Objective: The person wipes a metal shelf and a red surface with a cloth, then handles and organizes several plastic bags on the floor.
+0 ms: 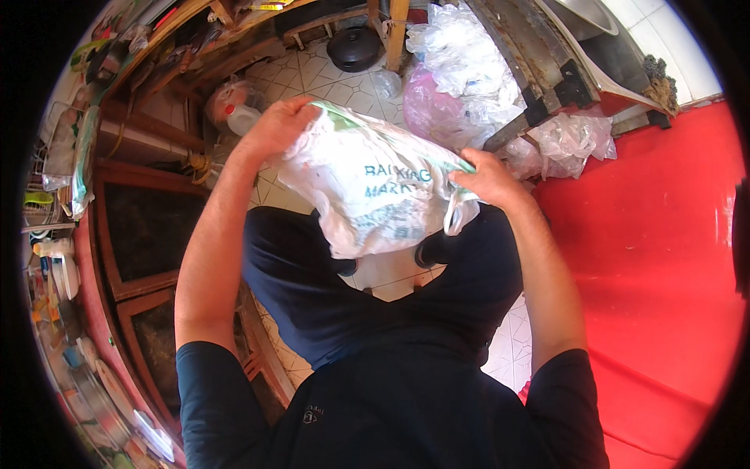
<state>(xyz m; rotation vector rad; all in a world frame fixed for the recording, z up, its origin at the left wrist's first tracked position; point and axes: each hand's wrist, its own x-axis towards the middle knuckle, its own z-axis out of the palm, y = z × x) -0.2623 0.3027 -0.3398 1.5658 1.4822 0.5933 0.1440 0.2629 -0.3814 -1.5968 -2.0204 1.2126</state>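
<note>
A white plastic carrier bag (375,182) with green printing is stretched between my two hands above my knees. My left hand (281,126) grips its upper left corner, where a green patch shows at the rim. At the upper right edge, my right hand (489,176) pinches the bag near a loose handle loop. The bag looks creased and hangs down towards my lap. Whether anything is inside it cannot be seen. Beyond the bag, a heap of crumpled plastic bags (463,58), mostly white and clear, lies on the floor with a pink bag (430,99) against it.
A black lidded pot (353,48) sits on the tiled floor (287,73) ahead. A white jug with a red cap (241,119) stands beyond my left hand. Wooden cabinet doors (149,234) line the left; a red-covered surface (644,264) fills the right. A metal-framed stand (527,64) juts in at upper right.
</note>
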